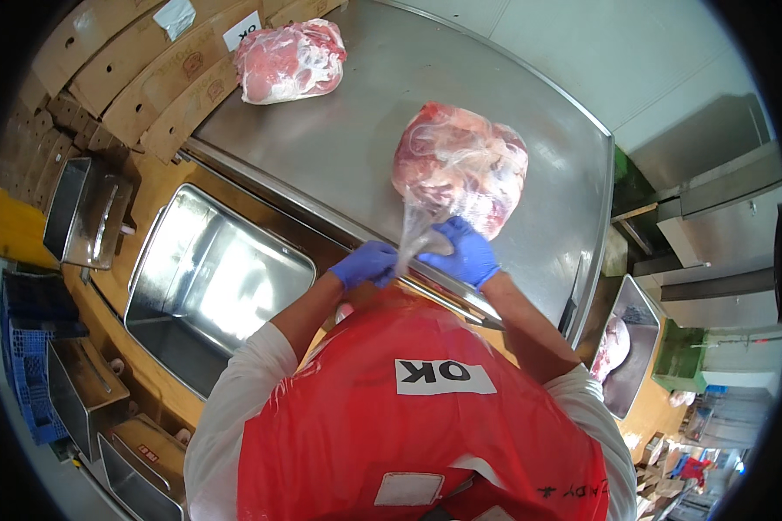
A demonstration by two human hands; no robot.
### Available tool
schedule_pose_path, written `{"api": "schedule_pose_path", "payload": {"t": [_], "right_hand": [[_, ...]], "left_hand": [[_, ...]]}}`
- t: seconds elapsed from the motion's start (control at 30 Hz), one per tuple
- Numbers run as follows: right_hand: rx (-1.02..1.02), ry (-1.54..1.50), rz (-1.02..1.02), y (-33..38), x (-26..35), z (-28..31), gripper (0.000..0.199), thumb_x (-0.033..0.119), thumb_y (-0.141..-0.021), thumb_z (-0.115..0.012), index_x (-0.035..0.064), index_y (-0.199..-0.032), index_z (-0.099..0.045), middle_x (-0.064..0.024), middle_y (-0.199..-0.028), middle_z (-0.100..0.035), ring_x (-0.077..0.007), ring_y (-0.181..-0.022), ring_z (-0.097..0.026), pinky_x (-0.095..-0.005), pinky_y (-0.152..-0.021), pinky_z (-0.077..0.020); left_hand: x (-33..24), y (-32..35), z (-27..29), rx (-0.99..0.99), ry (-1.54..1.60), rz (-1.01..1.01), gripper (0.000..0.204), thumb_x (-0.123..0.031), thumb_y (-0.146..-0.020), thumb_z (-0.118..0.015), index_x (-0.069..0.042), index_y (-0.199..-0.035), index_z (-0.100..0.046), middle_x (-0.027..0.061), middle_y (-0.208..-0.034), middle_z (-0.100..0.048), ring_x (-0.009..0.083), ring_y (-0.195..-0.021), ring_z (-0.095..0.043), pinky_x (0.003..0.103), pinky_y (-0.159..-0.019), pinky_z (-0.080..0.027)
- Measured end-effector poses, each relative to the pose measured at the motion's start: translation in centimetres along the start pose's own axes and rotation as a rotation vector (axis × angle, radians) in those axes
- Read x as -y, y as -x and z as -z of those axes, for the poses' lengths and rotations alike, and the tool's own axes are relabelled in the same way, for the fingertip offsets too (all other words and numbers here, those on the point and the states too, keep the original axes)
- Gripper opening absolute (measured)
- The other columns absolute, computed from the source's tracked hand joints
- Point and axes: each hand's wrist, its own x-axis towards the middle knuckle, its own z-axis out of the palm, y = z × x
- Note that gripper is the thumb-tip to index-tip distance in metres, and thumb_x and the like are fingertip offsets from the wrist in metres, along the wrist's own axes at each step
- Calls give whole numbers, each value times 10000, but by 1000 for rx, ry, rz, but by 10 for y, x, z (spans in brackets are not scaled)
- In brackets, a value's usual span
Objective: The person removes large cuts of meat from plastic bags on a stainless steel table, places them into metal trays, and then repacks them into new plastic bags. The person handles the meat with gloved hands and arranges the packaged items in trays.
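A large piece of raw meat (460,156) lies on the steel table in front of me, wrapped in a clear plastic bag (414,227). The bag's loose neck is drawn out toward me and hangs over the near table edge. My left hand (367,264), in a blue glove, is closed at the left side of that neck; its fingertips are partly hidden. Also gloved in blue, my right hand (462,253) grips the bag from the right, close under the meat. Farther off at the left of the table rests a second piece of meat (291,61).
The steel table (365,113) has a raised rim. Stacked cardboard boxes (182,74) stand at its far left. A deep steel tub (226,260) is at my left, and another steel tub (639,339) with meat is at my right. A dark-handled knife (568,314) lies near the right table edge.
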Motion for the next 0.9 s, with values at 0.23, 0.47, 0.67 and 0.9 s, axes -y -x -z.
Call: {"api": "schedule_pose_path", "payload": {"t": [0.23,0.47,0.67,0.9], "right_hand": [[111,-116,-20,32,-33,-13,590,238,-770,-786,5,-1256,-545,-231,-1143,-526,-412,-1033,-589,-448,-894,-520],[-359,-1271,-1032,84,-49,-14,470,190,-924,-637,10,-1323,-466,-140,-1086,-599,-279,-967,-611,-423,-866,-532],[-314,-2056,-764,90,-90,-30,372,327,-1032,-491,22,-1232,-566,-137,-1075,-652,-278,-980,-633,-448,-891,-537],[-627,-1508,-920,110,-121,-13,157,277,-1018,-545,143,-1016,-628,-10,-830,-611,-171,-746,-586,-359,-720,-507]], "left_hand": [[-25,-19,-21,295,-120,-45,225,-204,-959,-558,-50,-810,-627,27,-676,-557,114,-564,-535,275,-545,-454],[-59,-10,-53,516,-266,-56,245,-196,-976,-554,-40,-802,-626,16,-671,-550,102,-600,-534,264,-585,-446],[-77,-13,-64,426,-784,-236,256,-199,-937,-586,-7,-785,-664,76,-709,-637,214,-616,-611,359,-626,-491],[-76,-37,-9,-539,-1137,-668,232,-196,-893,-662,-79,-1092,-682,134,-1231,-635,358,-1108,-590,445,-919,-496]]}}
